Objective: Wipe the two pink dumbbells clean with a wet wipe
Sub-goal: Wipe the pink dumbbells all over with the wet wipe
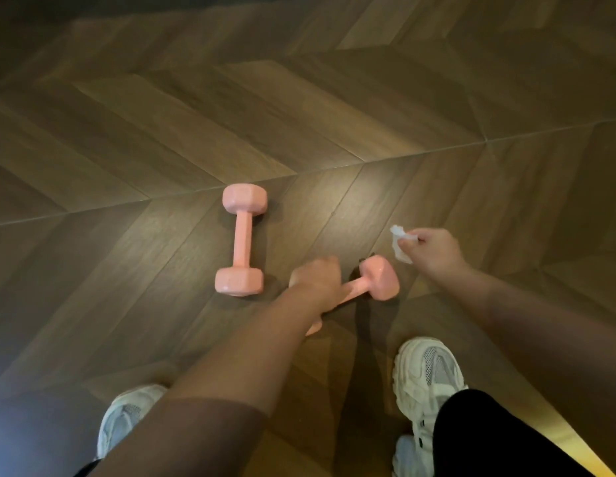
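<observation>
1. The floor (162, 139) is laid with brown wood-grain planks in a chevron pattern. It is matte, with a soft sheen where light pools near the middle, and a straight seam runs across it where two rows of planks meet
2. A black trouser leg (489, 438) of smooth dark cloth comes in from the lower right and covers the heel of the right shoe
3. The right shoe (427, 370) is a chunky white trainer with a lumpy moulded sole edge and grey mesh panels. The left shoe (127, 411) is pale, also mesh-topped, and partly hidden behind the left forearm
4. The lying dumbbell (241, 241) rests flat on the floor, pointing away from the person. It is pale pink with a smooth coating, a round bar and two faceted, hexagon-like heads. Any marking on the heads is too blurred to read
5. The held dumbbell (380, 278) is the same pink kind and sits just right of the lying one, apart from it. It slants, with its far head raised towards the right and its near head peeking out under the wrist. Whether it touches the floor cannot be told
6. The left hand (317, 280) has its fingers curled round the bar of the held dumbbell
7. The right hand (434, 251) hovers beside the raised head, its fingertips pinched on the wet wipe
8. The wet wipe (401, 244) is small, white and crumpled, and hangs from the pinch just above the raised head
</observation>
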